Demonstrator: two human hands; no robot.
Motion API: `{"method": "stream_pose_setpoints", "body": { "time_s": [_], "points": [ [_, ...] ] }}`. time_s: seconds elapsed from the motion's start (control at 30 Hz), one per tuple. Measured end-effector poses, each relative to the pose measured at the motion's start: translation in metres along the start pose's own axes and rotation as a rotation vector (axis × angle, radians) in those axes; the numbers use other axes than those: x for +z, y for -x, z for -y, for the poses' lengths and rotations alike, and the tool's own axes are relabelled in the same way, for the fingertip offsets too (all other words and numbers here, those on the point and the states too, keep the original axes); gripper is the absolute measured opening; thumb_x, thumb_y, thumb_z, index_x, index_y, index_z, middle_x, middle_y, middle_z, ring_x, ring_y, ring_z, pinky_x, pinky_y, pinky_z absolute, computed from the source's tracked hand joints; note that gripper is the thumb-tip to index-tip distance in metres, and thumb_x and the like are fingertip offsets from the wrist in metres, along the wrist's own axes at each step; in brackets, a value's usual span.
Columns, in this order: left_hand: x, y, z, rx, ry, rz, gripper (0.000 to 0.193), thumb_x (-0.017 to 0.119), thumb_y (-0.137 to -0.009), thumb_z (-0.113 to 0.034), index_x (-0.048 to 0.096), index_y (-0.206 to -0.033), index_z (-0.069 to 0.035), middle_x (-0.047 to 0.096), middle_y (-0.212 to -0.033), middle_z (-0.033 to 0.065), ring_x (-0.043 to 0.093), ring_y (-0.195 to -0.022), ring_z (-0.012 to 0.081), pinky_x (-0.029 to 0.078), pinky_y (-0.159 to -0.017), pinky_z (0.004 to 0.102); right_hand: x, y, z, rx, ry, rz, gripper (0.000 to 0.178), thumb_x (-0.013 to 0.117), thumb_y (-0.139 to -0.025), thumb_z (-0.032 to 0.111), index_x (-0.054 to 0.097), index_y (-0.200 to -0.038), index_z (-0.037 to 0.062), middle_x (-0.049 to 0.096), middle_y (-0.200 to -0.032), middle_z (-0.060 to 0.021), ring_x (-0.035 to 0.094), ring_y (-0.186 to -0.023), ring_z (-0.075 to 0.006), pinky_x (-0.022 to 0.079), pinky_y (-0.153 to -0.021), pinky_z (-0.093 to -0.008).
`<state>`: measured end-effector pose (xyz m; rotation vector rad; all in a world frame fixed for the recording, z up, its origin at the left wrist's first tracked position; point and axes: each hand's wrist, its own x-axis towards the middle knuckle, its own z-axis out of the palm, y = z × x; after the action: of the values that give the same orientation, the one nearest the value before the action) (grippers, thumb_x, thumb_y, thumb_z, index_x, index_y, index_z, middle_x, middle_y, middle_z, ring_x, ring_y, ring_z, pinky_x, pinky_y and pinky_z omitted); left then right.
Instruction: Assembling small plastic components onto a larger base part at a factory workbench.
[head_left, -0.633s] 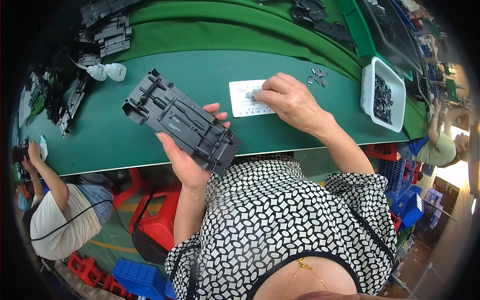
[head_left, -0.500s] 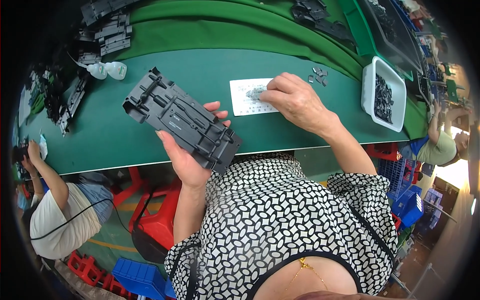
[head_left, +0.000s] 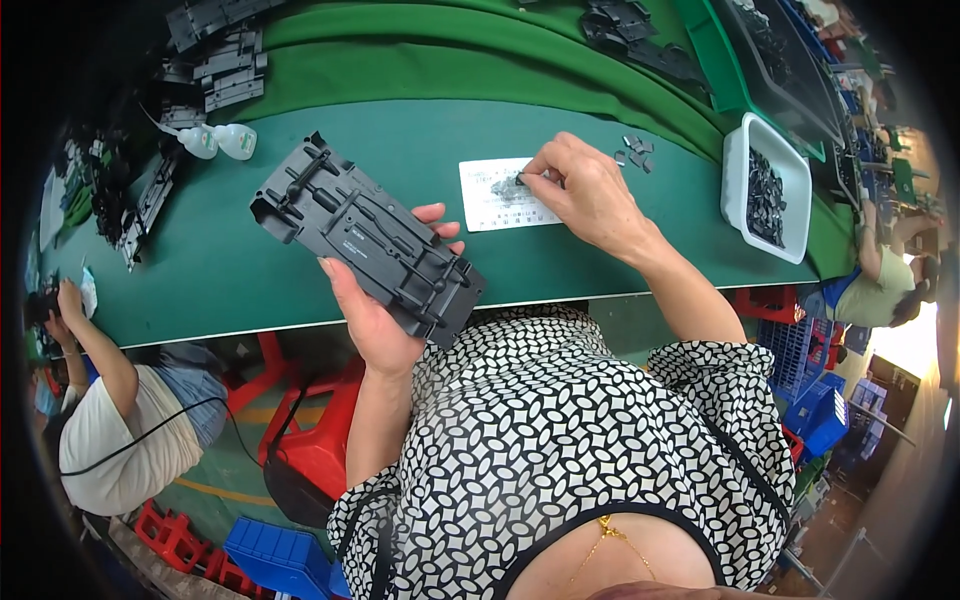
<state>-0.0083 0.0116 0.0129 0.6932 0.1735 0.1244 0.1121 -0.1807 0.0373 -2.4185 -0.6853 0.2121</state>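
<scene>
My left hand is wrapped round one end of a black plastic toy car chassis, thumb on its near edge and fingers under the far side. The chassis slants above the green table, its moulded side facing up. My right hand is closed in a pinch over a white printed card with a grey smeared patch in its middle. Between thumb and forefinger shows a small black piece, touching or just above the patch. Several small dark flat pieces lie on the table past that hand.
A white tub of small black parts stands at the right. Two small white bottles are at the left, near piled black chassis parts. Folded green cloth runs along the back. Co-workers sit at left and right.
The right hand has tilted and shifted slightly right over the card, and the small black piece now shows at its fingertips. The chassis has barely moved in my left hand.
</scene>
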Motion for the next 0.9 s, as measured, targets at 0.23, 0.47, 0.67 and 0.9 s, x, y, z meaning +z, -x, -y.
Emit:
{"method": "stream_pose_setpoints", "body": {
  "time_s": [0.23,0.47,0.67,0.9],
  "points": [
    [0.001,0.000,-0.001,-0.005,0.022,-0.017,0.077,0.018,-0.091,-0.064,0.032,-0.133,-0.002,0.049,-0.122,0.0232,0.056,-0.103,0.0333,0.047,-0.087,0.0460,0.005,0.003,-0.013,-0.276,0.165,-0.151,0.007,0.065,-0.076,0.009,0.061,-0.079,0.0037,0.054,-0.074,-0.0082,0.054,-0.070,-0.0255,0.043,-0.065,-0.0366],
    [0.002,0.000,-0.001,0.002,0.002,-0.036,0.077,0.018,-0.091,-0.064,0.032,-0.133,-0.002,0.050,-0.121,0.0230,0.056,-0.102,0.0330,0.048,-0.087,0.0458,0.006,0.016,-0.004,-0.322,0.111,-0.098,0.006,0.065,-0.075,0.006,0.060,-0.079,0.0048,0.053,-0.073,-0.0068,0.054,-0.070,-0.0234,0.039,-0.064,-0.0346],
    [0.002,0.001,-0.001,0.000,-0.002,-0.045,0.078,0.018,-0.090,-0.065,0.032,-0.133,-0.001,0.050,-0.121,0.0230,0.056,-0.103,0.0328,0.047,-0.088,0.0457,0.002,0.014,-0.001,-0.098,-0.080,-0.050,0.006,0.064,-0.076,0.009,0.061,-0.075,0.0036,0.053,-0.069,-0.0075,0.054,-0.065,-0.0248,0.040,-0.064,-0.0360],
    [0.003,0.002,-0.001,0.005,0.028,-0.011,0.079,0.018,-0.089,-0.066,0.032,-0.134,-0.003,0.049,-0.122,0.0237,0.055,-0.103,0.0339,0.046,-0.089,0.0471,0.001,0.008,-0.009,-0.195,0.161,-0.181,0.007,0.066,-0.078,0.009,0.065,-0.082,0.0037,0.051,-0.067,-0.0045,0.050,-0.061,-0.0158,0.039,-0.056,-0.0272]
  ]
}}
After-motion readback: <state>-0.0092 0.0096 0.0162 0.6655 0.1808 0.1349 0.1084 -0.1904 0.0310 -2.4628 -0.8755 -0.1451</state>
